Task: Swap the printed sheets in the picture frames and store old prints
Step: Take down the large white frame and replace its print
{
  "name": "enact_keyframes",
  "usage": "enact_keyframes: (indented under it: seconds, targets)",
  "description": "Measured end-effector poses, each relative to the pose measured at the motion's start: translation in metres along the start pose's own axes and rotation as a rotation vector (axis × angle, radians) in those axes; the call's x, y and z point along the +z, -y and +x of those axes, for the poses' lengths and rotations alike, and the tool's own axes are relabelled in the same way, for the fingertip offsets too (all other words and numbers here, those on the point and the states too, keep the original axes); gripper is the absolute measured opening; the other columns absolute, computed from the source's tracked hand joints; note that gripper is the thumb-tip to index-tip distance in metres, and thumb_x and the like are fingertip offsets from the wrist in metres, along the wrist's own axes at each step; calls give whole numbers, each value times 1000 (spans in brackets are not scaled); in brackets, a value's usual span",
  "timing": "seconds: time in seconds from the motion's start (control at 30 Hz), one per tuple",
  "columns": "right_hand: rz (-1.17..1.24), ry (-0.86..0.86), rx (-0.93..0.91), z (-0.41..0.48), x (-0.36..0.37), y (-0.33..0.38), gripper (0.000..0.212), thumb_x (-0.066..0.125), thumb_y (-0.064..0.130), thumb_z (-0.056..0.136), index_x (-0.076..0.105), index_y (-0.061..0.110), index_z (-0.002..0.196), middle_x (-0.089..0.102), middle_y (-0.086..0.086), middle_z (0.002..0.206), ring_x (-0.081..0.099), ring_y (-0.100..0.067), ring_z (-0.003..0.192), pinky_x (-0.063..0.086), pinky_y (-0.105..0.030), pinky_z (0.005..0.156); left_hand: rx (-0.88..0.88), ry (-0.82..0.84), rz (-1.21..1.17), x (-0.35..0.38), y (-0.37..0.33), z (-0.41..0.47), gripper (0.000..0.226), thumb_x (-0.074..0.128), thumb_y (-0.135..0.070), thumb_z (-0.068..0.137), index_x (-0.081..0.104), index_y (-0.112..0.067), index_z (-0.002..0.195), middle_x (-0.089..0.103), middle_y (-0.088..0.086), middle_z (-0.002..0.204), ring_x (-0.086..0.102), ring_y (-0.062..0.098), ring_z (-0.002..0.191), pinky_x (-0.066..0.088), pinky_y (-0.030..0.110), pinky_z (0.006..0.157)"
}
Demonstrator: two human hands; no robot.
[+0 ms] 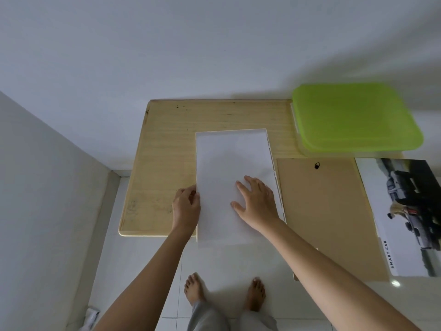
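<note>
Against a grey wall, the wooden tabletop [164,144] held a white sheet [229,158], blank side up over a white frame [276,185]; the left hand [186,206] pinched its left edge, the right hand [256,201] lay flat on it. With the backing board [322,211] off, the car print [401,211] aside and the green-lidded box [353,118] closed, the swap seemed midway, storing undone.

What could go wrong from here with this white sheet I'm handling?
1. The left hand pinches the edge of the white sheet while the right hand presses it flat; pulling could crease it.
2. The sheet and the brown backing board seem to overhang the near edge of the table; the right forearm might knock the board off.
</note>
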State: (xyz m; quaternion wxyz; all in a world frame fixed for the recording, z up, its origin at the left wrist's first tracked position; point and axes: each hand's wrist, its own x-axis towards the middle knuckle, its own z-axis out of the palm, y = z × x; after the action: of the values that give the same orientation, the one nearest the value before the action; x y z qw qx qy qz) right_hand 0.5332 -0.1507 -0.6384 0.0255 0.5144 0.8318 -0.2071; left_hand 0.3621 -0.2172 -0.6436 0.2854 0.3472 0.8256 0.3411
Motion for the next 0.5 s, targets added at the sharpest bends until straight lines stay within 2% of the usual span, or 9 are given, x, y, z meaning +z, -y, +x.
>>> enact_keyframes:
  seconds: [0.07, 0.2, 0.3, 0.5]
  targets:
    - [-4, -8, 13, 5, -1, 2, 60, 44, 47, 91, 26, 24, 144, 15, -2, 155, 10, -22, 143, 12, -39, 114, 7, 0, -1, -2, -1, 5, 29, 50, -12, 92, 60, -7, 119, 52, -2, 98, 52, 13, 87, 37, 17, 69]
    - [21, -28, 56, 11, -4, 3, 63, 45, 48, 91, 25, 23, 145, 12, -3, 156, 5, -21, 144, 10, -38, 116, 11, -20, -24, -4, -3, 17, 27, 50, -11, 92, 62, -5, 115, 53, 0, 97, 54, 17, 87, 44, 26, 75]
    - [36, -29, 70, 11, -5, 5, 65, 45, 49, 91, 22, 23, 145, 8, -4, 156, 2, -21, 144, 7, -37, 117, 6, -44, -41, -9, -4, 28, 26, 50, -10, 91, 63, -4, 113, 57, 6, 101, 53, 15, 86, 41, 24, 75]
    - [31, -21, 95, 17, 0, 9, 67, 42, 53, 91, 19, 23, 146, 3, -6, 157, -2, -22, 145, 3, -39, 118, 71, 11, 27, -14, 0, 40, 32, 50, -9, 92, 56, -3, 123, 55, 11, 113, 52, 17, 95, 40, 23, 84]
